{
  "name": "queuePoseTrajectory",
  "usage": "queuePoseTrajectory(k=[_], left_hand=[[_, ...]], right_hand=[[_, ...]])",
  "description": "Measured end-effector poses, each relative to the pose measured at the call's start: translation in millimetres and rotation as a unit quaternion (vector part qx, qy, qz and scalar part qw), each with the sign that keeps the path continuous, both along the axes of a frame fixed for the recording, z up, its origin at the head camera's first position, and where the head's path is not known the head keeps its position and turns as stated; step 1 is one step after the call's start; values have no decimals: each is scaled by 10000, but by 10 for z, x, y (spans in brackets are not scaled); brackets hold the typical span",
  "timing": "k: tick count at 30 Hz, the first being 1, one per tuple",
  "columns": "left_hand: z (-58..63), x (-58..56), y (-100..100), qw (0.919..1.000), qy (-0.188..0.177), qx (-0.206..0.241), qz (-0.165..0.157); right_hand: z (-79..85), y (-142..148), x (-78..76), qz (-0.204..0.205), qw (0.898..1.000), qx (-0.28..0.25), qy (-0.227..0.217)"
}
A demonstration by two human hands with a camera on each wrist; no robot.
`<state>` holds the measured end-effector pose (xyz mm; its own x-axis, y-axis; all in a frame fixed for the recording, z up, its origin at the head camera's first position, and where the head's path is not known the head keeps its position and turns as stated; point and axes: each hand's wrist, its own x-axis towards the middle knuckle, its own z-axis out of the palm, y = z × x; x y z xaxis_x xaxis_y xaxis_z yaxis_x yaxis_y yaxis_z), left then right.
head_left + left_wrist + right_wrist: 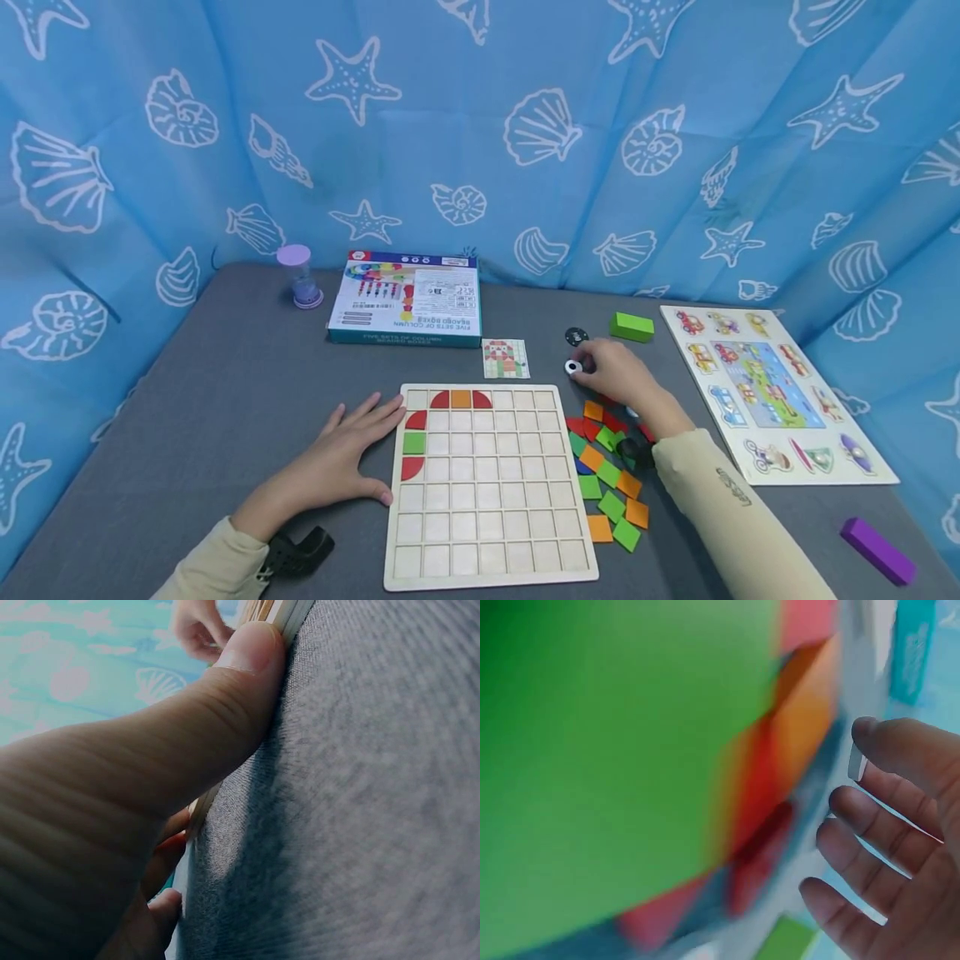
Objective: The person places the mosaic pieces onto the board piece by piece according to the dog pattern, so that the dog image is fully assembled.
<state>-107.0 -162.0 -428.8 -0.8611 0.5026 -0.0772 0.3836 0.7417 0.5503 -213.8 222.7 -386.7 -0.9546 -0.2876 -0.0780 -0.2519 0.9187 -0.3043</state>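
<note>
My right hand [617,377] pinches a small white disc [572,367] with a dark ring on it, just beyond the board's upper right corner. In the right wrist view a white edge of the disc [856,761] shows between thumb and forefinger. With fingers spread, my left hand [341,458] touches the left edge of the wooden grid board [491,500]; its thumb [251,652] presses that edge in the left wrist view. Red quarter-round pieces [439,401], an orange square [461,399] and a green square [413,442] lie in the board's upper left cells.
Loose coloured tiles [611,506] lie heaped right of the board. A pattern card [506,359], a boxed toy [405,300], a black disc [576,336] and a green block [632,327] lie behind. Farther out are a picture puzzle [776,450], a purple block [877,550] and a lidded cup [302,279].
</note>
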Motion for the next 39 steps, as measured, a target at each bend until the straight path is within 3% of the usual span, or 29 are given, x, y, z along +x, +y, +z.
queuePoseTrajectory(k=[4, 8, 15, 21, 34, 39], left_hand=[[6, 6, -3, 10000, 8, 7, -11], [18, 11, -8, 10000, 52, 43, -30], [11, 13, -1, 9999, 99, 19, -51], [2, 10, 16, 9999, 134, 29, -50], [1, -1, -3, 9998, 188, 95, -71], [-6, -3, 9, 9999, 136, 32, -59]], right_hand=[[129, -247, 138, 689, 9973, -25, 238], [245, -665, 309, 1620, 9857, 47, 464], [213, -1336, 501, 2563, 9625, 731, 502], [153, -1563, 529, 2693, 9566, 982, 521], [109, -1657, 545, 2864, 9510, 991, 620], [209, -1521, 572, 2665, 9597, 670, 595]])
